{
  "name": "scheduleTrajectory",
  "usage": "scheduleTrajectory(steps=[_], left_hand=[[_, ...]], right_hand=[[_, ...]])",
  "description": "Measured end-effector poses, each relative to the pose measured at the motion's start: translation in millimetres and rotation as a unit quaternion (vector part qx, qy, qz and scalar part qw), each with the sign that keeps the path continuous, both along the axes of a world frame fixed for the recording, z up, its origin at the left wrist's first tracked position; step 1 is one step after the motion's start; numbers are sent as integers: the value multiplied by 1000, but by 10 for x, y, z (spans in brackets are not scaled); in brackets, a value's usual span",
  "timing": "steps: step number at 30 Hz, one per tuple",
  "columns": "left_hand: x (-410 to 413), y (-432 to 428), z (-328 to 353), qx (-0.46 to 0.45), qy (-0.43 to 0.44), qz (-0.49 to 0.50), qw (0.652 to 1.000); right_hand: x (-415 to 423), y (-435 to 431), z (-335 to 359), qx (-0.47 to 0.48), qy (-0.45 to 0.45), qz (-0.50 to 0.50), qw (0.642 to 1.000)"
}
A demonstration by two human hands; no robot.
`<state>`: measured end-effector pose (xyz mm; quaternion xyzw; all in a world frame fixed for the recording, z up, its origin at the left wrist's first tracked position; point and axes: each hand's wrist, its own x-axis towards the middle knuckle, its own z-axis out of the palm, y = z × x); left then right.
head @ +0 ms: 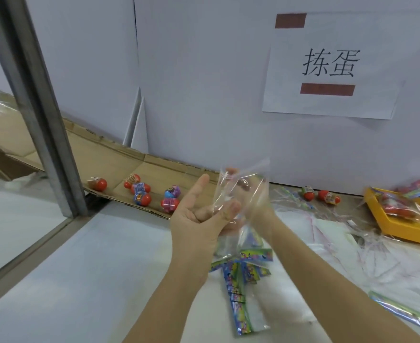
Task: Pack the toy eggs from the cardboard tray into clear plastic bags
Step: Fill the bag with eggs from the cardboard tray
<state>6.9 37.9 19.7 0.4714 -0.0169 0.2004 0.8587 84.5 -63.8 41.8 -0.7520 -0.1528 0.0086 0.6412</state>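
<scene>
Toy eggs [143, 198] lie on the cardboard tray [129, 162] left of centre. Mid-frame the hands meet: left hand [199, 216] pinches the clear bag [259, 175], and right hand [259, 211] grips it from behind.

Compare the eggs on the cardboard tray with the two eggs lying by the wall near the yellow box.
The tray eggs number six; the wall eggs two. The tray eggs lie on the cardboard tray at left; the wall eggs on the white table at right. One tray egg is purple and blue; both wall eggs are mostly red. Both groups lie loose, unbagged.
</scene>
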Motion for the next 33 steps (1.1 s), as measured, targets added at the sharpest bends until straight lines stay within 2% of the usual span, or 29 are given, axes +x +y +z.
scheduleTrajectory(steps=[3,5,7,9,11,14,18,22,28,33], left_hand=[[-9,-22,-3,43,4,8,999],[-24,-33,10,66,5,14,998],[-38,-53,22,83,-5,21,996],[-64,-70,37,99,-22,25,995],[-107,-91,42,133,-46,22,990],[-150,-107,32,186,-70,6,980],[-141,-87,9,226,-79,-24,971],[-135,-110,-8,244,-94,-51,964],[-159,-102,-11,263,-116,-54,956],[-128,-86,-41,295,-116,-26,948]], right_hand=[[-12,-264,176,166,-65,-51,983],[-65,-532,310,197,-91,-31,976],[-201,-743,424,175,-127,41,976],[-328,-816,466,103,-147,93,979],[-381,-842,472,25,-159,98,982],[-385,-885,530,1,-105,94,990],[-406,-961,581,-96,-21,143,985],[-423,-940,584,-107,12,121,987],[-422,-874,530,-138,-26,85,986],[-419,-784,500,-84,-44,59,994]])
